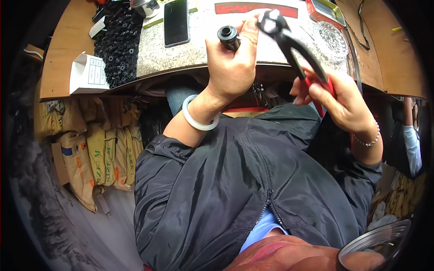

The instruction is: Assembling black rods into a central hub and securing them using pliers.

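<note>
My left hand (231, 74) is wrapped round a black cylindrical part (227, 34), whose round, hollow-looking end points up out of the fist. In my right hand (346, 101) are pincers (290, 43) with black jaws and red handles. The fingers sit around the handles, which stand a little apart. The pincers' head is beside the tips of my left thumb and forefinger, slightly blurred. Whether the jaws grip anything there, I cannot tell.
On the table lie a dark phone (176, 23), a heap of small black gear-shaped parts (121, 56), a white carton (89, 74), a red strip (257, 8) and a clear round dish (331, 40). Sacks (77, 165) stand below left. Another person's sleeve (412, 149) shows at right.
</note>
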